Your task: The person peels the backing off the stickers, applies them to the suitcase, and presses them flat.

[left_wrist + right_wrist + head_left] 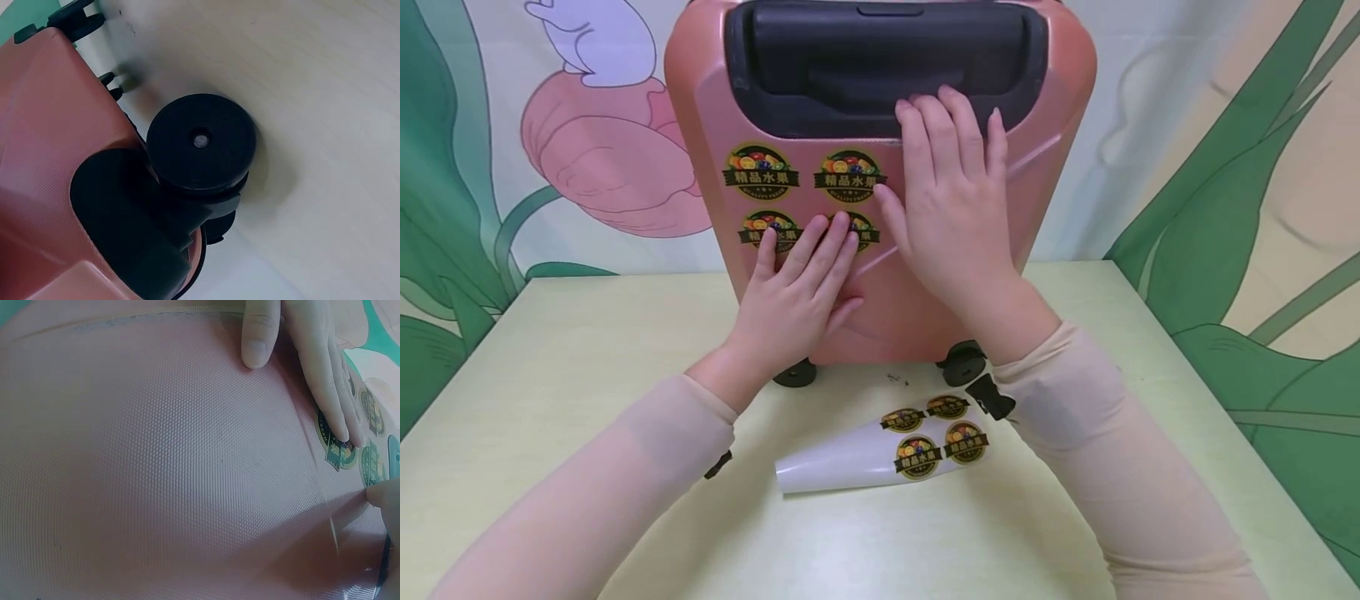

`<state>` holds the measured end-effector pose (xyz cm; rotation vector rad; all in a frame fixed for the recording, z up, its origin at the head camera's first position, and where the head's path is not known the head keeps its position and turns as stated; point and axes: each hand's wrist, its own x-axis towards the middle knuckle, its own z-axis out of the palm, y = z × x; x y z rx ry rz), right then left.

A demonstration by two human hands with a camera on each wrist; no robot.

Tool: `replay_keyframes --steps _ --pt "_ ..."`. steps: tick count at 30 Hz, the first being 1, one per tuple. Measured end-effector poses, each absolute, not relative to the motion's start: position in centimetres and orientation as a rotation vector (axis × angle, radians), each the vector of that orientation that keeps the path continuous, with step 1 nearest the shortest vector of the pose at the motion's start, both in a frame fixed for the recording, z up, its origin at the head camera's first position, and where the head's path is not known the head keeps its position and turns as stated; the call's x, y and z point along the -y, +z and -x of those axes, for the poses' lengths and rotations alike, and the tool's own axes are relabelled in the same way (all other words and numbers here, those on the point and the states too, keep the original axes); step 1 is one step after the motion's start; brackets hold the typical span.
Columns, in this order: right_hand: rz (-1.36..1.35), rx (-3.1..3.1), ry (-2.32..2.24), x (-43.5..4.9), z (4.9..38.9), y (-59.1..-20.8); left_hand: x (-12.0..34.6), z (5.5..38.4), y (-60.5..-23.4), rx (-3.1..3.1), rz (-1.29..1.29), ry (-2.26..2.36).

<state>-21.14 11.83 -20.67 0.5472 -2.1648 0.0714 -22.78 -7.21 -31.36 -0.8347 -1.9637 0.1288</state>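
Hands apart, fingers mostly straight, gripping nothing: left hand (793,300) flat on the lower stickers (867,233), right hand (958,204) toward 1 o'clock. Stickers look thin, so pinch edges. Case (910,317) at 12 on the bench (880,550) seems stiff (wheels (964,364) might roll), so brace its sides.

Head view facing forward-down, wrist views close, suitcase (891,304) shared
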Motion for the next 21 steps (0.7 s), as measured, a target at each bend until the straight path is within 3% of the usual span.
replay_keyframes --steps 12,21 --pt "-0.55 2.158 0.065 -11.9 21.3 -20.8 7.5 22.1 -33.0 2.009 0.929 0.21" --pt "-0.566 2.127 0.057 -12.0 21.5 -21.0 6.3 21.3 -30.5 2.003 0.867 0.096"
